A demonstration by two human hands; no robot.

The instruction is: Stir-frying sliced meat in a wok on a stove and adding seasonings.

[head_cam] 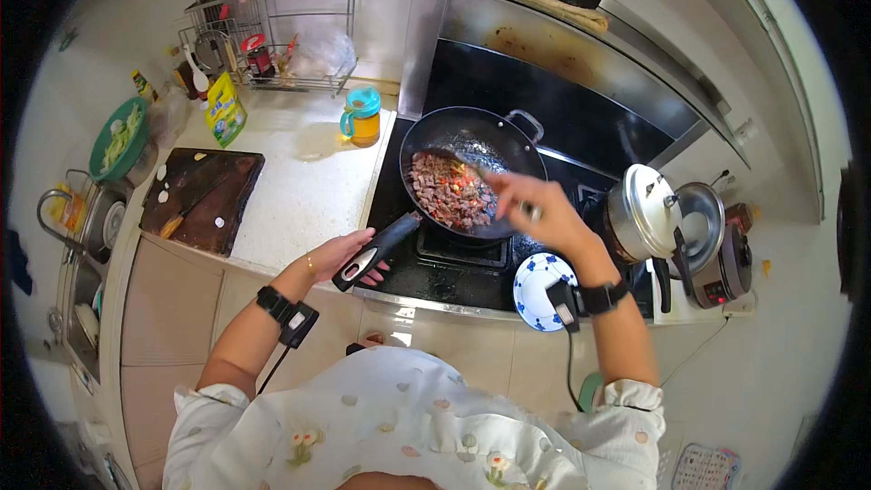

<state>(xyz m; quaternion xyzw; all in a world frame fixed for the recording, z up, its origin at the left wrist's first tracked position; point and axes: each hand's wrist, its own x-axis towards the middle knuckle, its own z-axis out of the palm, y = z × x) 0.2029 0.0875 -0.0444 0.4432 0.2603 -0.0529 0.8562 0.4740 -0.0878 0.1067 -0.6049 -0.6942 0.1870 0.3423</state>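
Observation:
A black wok (476, 143) stands on the gas stove, with diced browned meat (446, 194) and red chili pieces in its left and lower part. My left hand (347, 255) is at the wok's black handle (381, 248), its fingers spread behind and beside it; a firm grip does not show. Over the wok's right side, my right hand (534, 207) is curled around the handle of a spatula or ladle, partly blurred. The tool's dark head (442, 155) reaches to the meat. A blue-patterned white plate (541, 292) lies at the stove's front edge, below my right hand.
Right of the wok are a pressure cooker (643, 214) and a metal bowl (701, 218). Leftward stand an oil jug (364, 119), a yellow-green pouch (224, 109) and a dark cutting board (238, 204) with a cleaver (197, 207). A range hood (646, 47) overhangs the back.

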